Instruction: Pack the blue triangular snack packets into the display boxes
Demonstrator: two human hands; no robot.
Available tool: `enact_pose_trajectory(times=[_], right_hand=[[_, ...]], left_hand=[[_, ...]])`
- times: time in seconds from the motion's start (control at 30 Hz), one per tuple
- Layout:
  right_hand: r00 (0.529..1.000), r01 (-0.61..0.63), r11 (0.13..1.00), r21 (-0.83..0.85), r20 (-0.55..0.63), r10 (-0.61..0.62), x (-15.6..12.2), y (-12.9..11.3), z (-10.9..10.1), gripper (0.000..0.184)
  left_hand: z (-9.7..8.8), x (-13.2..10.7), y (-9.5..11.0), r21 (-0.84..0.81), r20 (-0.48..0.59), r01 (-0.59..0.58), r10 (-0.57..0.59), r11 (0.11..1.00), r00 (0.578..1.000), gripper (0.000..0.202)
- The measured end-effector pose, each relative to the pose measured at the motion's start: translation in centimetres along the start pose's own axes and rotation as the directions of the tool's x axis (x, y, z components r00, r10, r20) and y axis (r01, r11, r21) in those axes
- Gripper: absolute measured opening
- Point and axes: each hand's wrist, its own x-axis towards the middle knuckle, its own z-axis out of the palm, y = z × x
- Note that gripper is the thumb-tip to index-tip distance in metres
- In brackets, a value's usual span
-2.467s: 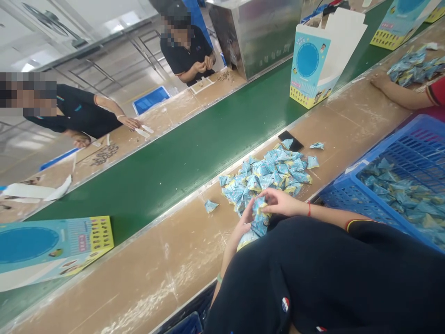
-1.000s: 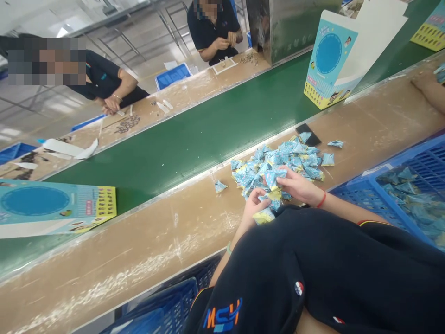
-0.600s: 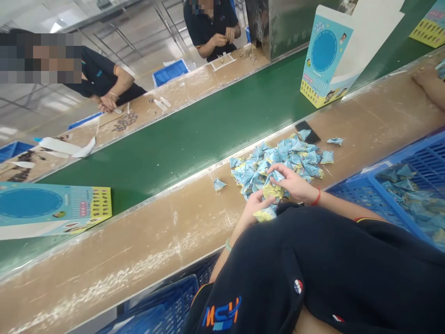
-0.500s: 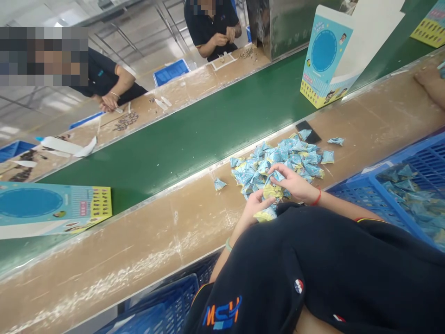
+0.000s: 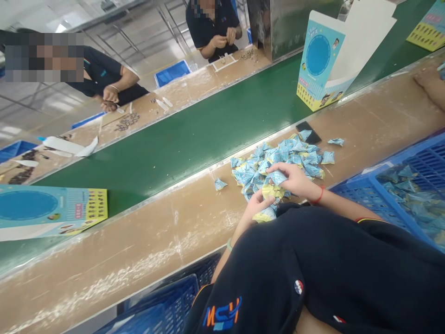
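Note:
A heap of small blue-and-yellow sachets point(image 5: 255, 178) lies on the brown worktop just beyond my hands. My left hand point(image 5: 254, 207) is closed on a sachet point(image 5: 266, 215) whose yellow end shows below the thumb. Between both hands is another sachet with a yellow face point(image 5: 273, 190), touched by the left fingertips. My right hand point(image 5: 299, 182), palm turned inward, pinches a blue sachet point(image 5: 277, 177) between thumb and fingers. How many sachets each hand holds is partly hidden by the fingers.
A green conveyor belt point(image 5: 194, 125) carries an open printed box point(image 5: 318, 60) and another box point(image 5: 52, 204) at left. A blue crate point(image 5: 392, 197) with sachets stands at my right; another crate point(image 5: 167, 301) is below left. Two co-workers point(image 5: 222, 28) sit across; another person's hand point(image 5: 429, 83) is far right.
The boxes on the belt have shifted slightly to the left. My hands stay nearly in place, still on the sachets. The left co-worker's hands have moved a little.

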Motion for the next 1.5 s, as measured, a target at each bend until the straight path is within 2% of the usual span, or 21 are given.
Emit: enact_pose_trajectory(times=[0.07,0.2,0.37,0.5,0.7,0.9,0.97,1.07,1.1,1.27,1.37,1.5], right_hand=[[0.999,-0.042,0.997,0.059,-0.006,0.042,-0.1,-0.2,0.0,0.024],[0.999,-0.030,0.991,0.130,-0.037,0.035,-0.4,-0.9,0.0,0.019],[0.993,-0.115,0.967,0.226,0.026,0.112,-0.5,-1.9,0.0,0.030],[0.975,-0.222,0.926,0.304,0.076,0.209,-0.3,-1.7,0.1,0.036],[0.994,-0.089,0.978,0.191,-0.053,0.100,-0.1,-1.4,0.3,0.026],[0.990,-0.008,0.967,0.255,-0.134,0.044,-0.6,-2.5,0.5,0.021],[0.992,-0.053,0.945,0.324,-0.090,0.086,-0.8,-2.6,0.3,0.030],[0.987,-0.158,0.894,0.420,0.046,0.153,-1.1,-2.2,-0.2,0.061],[0.984,-0.177,0.882,0.437,0.070,0.162,-1.3,-1.9,-0.4,0.066],[0.975,-0.220,0.887,0.406,0.071,0.209,-2.1,-1.1,-0.8,0.042],[0.974,-0.219,0.890,0.401,0.040,0.222,-2.3,-1.6,-0.7,0.042],[0.985,-0.143,0.890,0.433,-0.024,0.170,-2.0,-2.7,-0.2,0.043]], left_hand=[[0.0,0.0,-0.1,0.005,-0.015,-0.016,0.016,1.000,1.000,0.062],[-0.2,0.4,-0.1,0.047,-0.065,-0.093,0.096,0.995,0.993,0.061],[0.0,0.4,0.7,0.093,-0.048,-0.188,0.193,0.978,0.980,0.056],[0.6,-0.2,1.6,0.042,-0.040,-0.176,0.177,0.984,0.983,0.052],[0.9,-0.3,2.0,0.055,-0.041,-0.154,0.156,0.987,0.987,0.056],[1.0,-0.2,2.7,0.125,-0.002,-0.220,0.222,0.968,0.975,0.055],[0.9,-0.2,2.8,0.157,-0.004,-0.240,0.243,0.958,0.970,0.055],[0.6,-0.4,2.7,0.166,-0.005,-0.249,0.253,0.954,0.967,0.054],[0.5,-0.4,2.6,0.163,-0.008,-0.251,0.256,0.954,0.967,0.054],[0.2,-0.7,2.5,0.171,-0.006,-0.280,0.285,0.945,0.958,0.052],[0.3,-0.8,2.6,0.186,0.019,-0.291,0.293,0.938,0.956,0.051],[0.4,-0.9,2.7,0.217,0.007,-0.314,0.320,0.924,0.947,0.050]])
